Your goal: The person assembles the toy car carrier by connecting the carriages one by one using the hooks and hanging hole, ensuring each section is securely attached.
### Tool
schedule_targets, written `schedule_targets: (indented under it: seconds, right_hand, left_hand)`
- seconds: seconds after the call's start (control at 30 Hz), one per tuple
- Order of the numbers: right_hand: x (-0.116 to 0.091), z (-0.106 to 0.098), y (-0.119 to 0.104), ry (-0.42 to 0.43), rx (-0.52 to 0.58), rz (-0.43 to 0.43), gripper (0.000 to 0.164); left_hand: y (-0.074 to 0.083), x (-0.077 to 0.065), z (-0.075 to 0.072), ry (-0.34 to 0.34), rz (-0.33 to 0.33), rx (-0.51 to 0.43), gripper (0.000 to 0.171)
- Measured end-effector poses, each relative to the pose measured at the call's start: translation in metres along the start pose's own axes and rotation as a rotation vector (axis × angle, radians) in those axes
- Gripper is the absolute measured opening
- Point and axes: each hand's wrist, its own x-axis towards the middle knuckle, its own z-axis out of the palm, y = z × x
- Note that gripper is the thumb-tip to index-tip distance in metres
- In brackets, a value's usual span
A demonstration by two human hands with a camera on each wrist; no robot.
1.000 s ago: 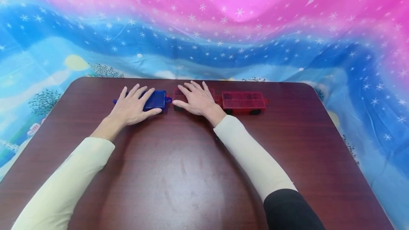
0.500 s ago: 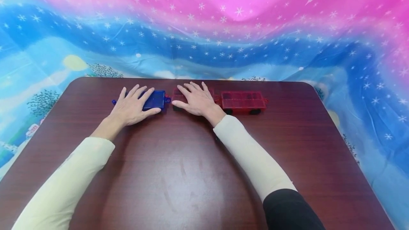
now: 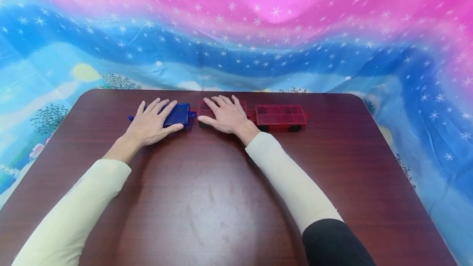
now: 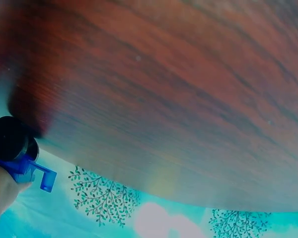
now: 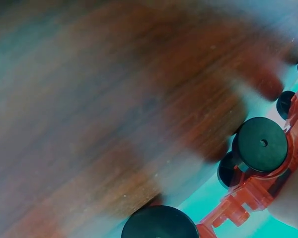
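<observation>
Near the table's far edge my left hand (image 3: pixel 149 124) rests with spread fingers over a flat blue see-through toy car (image 3: pixel 179 114). A looped hitch (image 3: pixel 192 114) sticks out of the car's right end. In the left wrist view this car shows a black wheel (image 4: pixel 9 138) and a blue hook (image 4: pixel 48 179). My right hand (image 3: pixel 227 116) lies, fingers spread, across a red see-through toy car (image 3: pixel 203 109) and hides most of it. The blue hitch comes right up to this red car's left end. Red plastic and black wheels (image 5: pixel 262 145) appear in the right wrist view.
A second red toy car (image 3: pixel 281 115) stands in line to the right, its left end at a red link (image 3: pixel 251 114). The dark wooden table (image 3: pixel 214 200) has rounded far corners. A pink and blue snowflake cloth (image 3: pixel 236 32) hangs behind it.
</observation>
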Motion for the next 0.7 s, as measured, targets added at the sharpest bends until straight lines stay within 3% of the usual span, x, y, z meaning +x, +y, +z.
schedule_targets:
  seconds: [0.7]
  right_hand:
    - [-0.0021, -0.0013, 0.0016, -0.009, -0.020, -0.017, 0.086]
  left_hand:
    - [-0.0032, -0.0021, -0.0005, 0.033, -0.022, -0.059, 0.092]
